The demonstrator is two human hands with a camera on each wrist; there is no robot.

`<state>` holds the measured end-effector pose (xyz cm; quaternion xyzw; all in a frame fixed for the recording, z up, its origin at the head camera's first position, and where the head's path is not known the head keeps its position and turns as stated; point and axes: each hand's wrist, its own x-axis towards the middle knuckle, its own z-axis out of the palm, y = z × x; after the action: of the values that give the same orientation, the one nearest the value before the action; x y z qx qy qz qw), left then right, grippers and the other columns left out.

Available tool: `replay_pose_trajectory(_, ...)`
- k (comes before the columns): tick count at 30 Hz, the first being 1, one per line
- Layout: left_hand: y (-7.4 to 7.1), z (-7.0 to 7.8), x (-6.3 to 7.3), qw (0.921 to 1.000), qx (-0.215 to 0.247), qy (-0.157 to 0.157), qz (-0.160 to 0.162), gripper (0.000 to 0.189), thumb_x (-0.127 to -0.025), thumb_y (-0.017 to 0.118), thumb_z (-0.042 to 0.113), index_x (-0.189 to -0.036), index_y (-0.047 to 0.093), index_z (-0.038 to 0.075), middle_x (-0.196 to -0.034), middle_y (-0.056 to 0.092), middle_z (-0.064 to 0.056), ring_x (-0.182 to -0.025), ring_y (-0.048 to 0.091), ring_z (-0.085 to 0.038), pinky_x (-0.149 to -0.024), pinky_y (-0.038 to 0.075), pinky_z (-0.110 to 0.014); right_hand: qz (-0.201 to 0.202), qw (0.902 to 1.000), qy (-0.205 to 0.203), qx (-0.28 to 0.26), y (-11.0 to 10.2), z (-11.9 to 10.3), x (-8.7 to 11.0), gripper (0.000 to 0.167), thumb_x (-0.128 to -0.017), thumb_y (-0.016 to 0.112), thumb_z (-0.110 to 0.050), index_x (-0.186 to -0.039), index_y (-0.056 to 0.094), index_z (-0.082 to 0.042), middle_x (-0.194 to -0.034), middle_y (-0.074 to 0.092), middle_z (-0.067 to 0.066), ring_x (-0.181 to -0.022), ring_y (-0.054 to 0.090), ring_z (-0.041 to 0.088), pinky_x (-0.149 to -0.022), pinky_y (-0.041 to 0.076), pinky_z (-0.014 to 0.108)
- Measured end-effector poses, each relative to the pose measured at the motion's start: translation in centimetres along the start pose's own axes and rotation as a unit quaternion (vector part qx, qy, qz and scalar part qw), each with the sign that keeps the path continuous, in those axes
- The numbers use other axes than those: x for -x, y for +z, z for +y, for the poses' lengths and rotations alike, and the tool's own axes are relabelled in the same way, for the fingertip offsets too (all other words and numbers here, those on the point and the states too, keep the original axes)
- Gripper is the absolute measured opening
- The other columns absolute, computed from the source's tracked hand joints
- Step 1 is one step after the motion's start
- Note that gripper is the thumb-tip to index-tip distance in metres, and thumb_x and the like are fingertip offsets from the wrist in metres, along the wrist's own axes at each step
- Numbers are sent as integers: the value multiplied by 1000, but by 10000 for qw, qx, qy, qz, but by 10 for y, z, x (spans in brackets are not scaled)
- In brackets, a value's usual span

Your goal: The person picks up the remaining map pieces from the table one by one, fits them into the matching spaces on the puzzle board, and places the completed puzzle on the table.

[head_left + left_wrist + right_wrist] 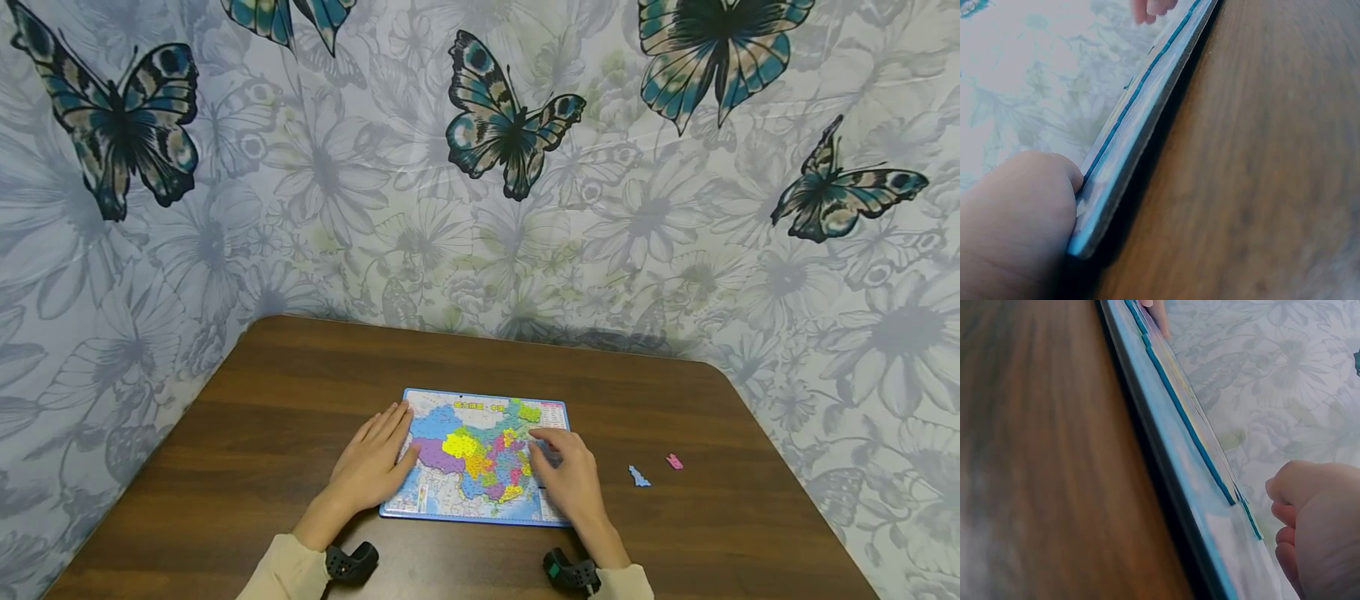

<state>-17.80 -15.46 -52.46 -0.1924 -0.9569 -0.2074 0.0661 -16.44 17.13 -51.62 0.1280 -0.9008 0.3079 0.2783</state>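
A map jigsaw puzzle board [480, 505] with a blue rim lies on the table, its coloured pieces forming a map of China. My left hand [375, 457] rests with extended fingers on the board's left edge; in the left wrist view its thumb side [1029, 206] lies by the board's corner. Over the right part of the map is my right hand [568, 467], fingers loosely bent, thumb and forefinger tips a little apart near the map's eastern pieces. Between them I see no piece. In the right wrist view that hand [1322, 519] is just above the board surface.
To the right of the board lie a loose blue puzzle piece [639, 476] and a pink one [675, 462]. The brown wooden table [300, 383] reaches back to a wall covering [360, 250] printed with flowers and butterflies. Each wrist wears a black device [352, 562].
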Motion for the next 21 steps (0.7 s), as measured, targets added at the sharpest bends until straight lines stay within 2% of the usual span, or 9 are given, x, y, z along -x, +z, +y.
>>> replay_pose_trajectory(13,-1,3,1,9999,57,-38,93,69,-105,52,42,-157,38,-1,-167,32,-16,-156,28,-35,-127,20,-54,273,9995,-97,95,-16,11,6,22,-83,84,-2,-102,80,-11,-101,77,1,-86,66,14,-71,57,34)
replay_pose_trajectory(21,-1,3,1,10000,-11,-52,21,69,-106,51,42,-158,36,0,-168,30,-15,-156,27,-35,-128,19,-53,351,9992,48,202,-25,18,9,22,-83,83,-2,-102,80,-12,-101,77,3,-87,66,15,-71,57,36)
